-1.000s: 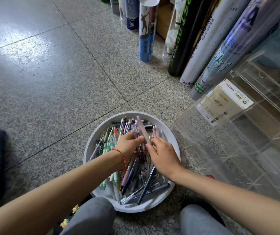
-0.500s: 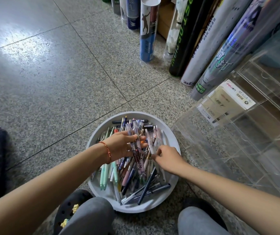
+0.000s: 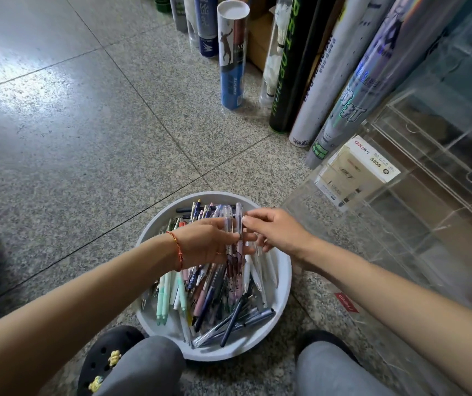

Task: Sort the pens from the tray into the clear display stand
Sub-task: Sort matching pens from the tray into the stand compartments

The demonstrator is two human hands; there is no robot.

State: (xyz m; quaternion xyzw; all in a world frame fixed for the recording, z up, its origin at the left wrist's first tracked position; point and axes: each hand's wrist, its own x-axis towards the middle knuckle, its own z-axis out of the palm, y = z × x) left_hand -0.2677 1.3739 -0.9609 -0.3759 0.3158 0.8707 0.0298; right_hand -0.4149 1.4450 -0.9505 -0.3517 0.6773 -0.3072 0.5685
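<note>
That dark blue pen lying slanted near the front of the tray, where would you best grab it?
Pinch the dark blue pen at mid-barrel, coming straight down from above. It seems to lie slanted atop the clear pens, so its sides are free, while its near tip sits close to the tray rim.
</note>
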